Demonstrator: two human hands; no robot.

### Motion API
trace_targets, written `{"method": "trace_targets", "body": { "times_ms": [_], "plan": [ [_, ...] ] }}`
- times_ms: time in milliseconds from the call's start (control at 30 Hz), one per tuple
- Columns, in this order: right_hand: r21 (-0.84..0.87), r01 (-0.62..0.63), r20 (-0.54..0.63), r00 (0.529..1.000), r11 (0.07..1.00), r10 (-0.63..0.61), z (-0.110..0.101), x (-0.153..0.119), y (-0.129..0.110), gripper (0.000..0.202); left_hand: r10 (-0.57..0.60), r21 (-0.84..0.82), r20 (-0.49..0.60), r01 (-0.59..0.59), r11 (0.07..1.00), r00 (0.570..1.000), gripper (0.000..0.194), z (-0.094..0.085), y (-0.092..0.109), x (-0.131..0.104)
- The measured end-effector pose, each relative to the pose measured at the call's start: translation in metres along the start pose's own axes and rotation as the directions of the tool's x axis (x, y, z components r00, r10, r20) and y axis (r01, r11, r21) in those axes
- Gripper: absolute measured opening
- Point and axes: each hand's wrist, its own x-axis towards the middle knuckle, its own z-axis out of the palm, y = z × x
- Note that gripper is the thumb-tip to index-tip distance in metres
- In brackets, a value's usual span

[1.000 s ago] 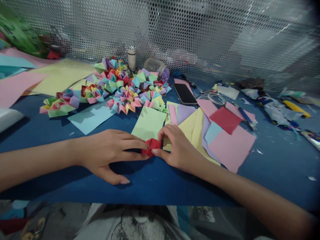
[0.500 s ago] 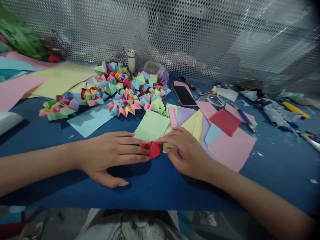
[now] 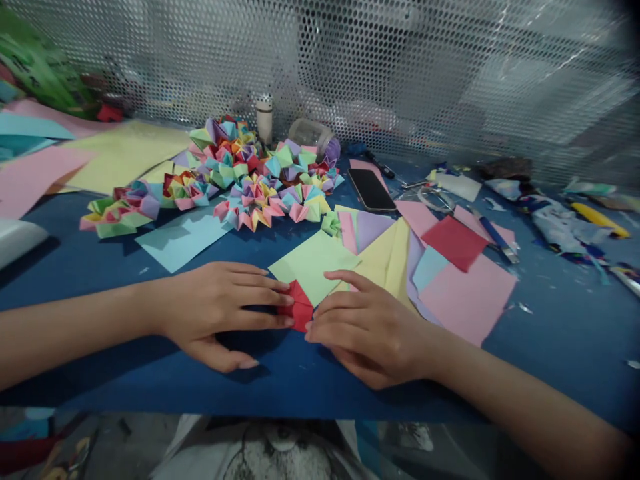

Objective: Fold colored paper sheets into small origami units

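Note:
A small folded piece of red origami paper (image 3: pixel 301 303) lies on the blue table. My left hand (image 3: pixel 220 310) rests flat with its fingertips pressing the left part of that paper, thumb spread apart below. At the paper's right edge is my right hand (image 3: pixel 370 327), fingers loosely bent and the index finger lifted apart; its fingertips touch or nearly touch the edge. A light green sheet (image 3: pixel 315 260) lies just behind the red paper. The underside of the right hand, its thumb included, is mostly hidden.
Several multicoloured folded paper flowers (image 3: pixel 255 197) are heaped behind the hands. A blue sheet (image 3: pixel 183 240) lies left, a red square (image 3: pixel 455 241) and pink sheet (image 3: pixel 463 300) right. Farther back are a phone (image 3: pixel 371 189), a clear jar (image 3: pixel 310 139) and a cutter (image 3: pixel 495 237).
My right hand has moved down and left to the red paper's lower right edge. The red paper has turned slightly and the green sheet has shifted. My left hand stays put.

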Motion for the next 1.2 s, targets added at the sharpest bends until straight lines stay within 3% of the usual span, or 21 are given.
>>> {"method": "trace_targets", "body": {
  "times_ms": [167, 400, 533, 667, 733, 867, 1033, 1200],
  "plan": [
    [-0.210, 0.059, -0.053, 0.996, 0.976, -0.072, 0.005, 0.005, -0.004, 0.021, -0.013, -0.019, 0.050, 0.014, 1.000, 0.999, 0.047, -0.001, -0.002, -0.001],
    [-0.311, 0.181, -0.066, 0.975, 0.933, -0.212, 0.007, 0.005, -0.012, 0.011, -0.011, -0.129, -0.033, 0.006, 0.992, 0.999, 0.047, 0.001, -0.005, -0.003],
    [-0.316, 0.231, -0.026, 0.968, 0.920, -0.251, 0.003, 0.005, -0.013, 0.010, -0.007, -0.104, -0.021, 0.005, 0.995, 1.000, 0.042, -0.001, -0.004, -0.002],
    [-0.452, 0.373, 0.068, 0.920, 0.810, -0.386, -0.001, 0.008, -0.010, 0.016, -0.003, -0.075, 0.013, 0.004, 0.997, 1.000, 0.041, -0.002, -0.003, -0.001],
    [-0.460, 0.332, 0.063, 0.938, 0.824, -0.342, 0.001, 0.008, -0.006, 0.020, -0.010, -0.085, 0.000, 0.010, 0.996, 1.000, 0.040, -0.002, -0.003, -0.001],
    [-0.281, 0.057, 0.001, 0.998, 0.958, -0.059, 0.008, 0.009, 0.005, 0.021, -0.029, -0.143, -0.035, 0.024, 0.989, 0.999, 0.042, -0.001, -0.005, -0.002],
    [-0.039, -0.106, -0.053, 0.993, 0.994, 0.104, 0.013, 0.011, 0.009, 0.017, -0.039, -0.210, -0.007, 0.037, 0.977, 0.999, 0.044, -0.001, -0.011, -0.006],
    [0.059, -0.192, -0.066, 0.978, 0.980, 0.196, 0.012, 0.009, 0.007, 0.016, -0.034, -0.218, 0.018, 0.037, 0.975, 0.999, 0.049, -0.002, -0.013, -0.008]
  ]
}}
